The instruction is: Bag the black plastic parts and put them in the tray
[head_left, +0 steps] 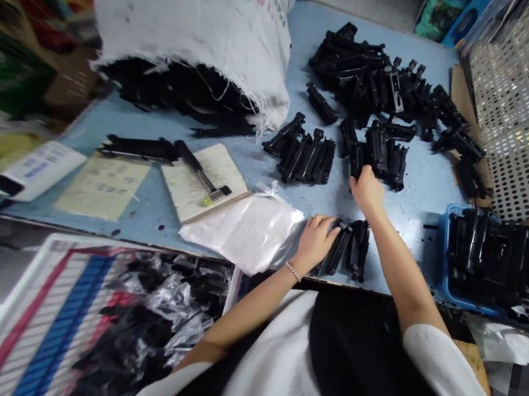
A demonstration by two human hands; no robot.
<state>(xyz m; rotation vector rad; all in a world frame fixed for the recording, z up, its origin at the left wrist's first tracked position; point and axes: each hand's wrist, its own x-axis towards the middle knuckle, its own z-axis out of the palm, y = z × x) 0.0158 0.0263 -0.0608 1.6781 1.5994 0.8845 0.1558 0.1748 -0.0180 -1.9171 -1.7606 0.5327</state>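
Observation:
My left hand (314, 239) rests on the left end of a small row of black plastic parts (352, 248) near the table's front edge, its fingers curled over them. Just left of it lies a stack of clear plastic bags (246, 230). My right hand (366, 189) reaches further out and closes its fingers on a black part at the near edge of another group of black parts (383, 154). A third group of black parts (305, 154) lies to the left of that one.
A big heap of black parts (390, 84) covers the far side of the blue table (417, 196). A blue basket (442, 255) of parts stands right. A white sack (194, 10) spills parts at left. Cardboard sheets (104, 185), a tool (200, 174), and a striped bag (51, 318) below.

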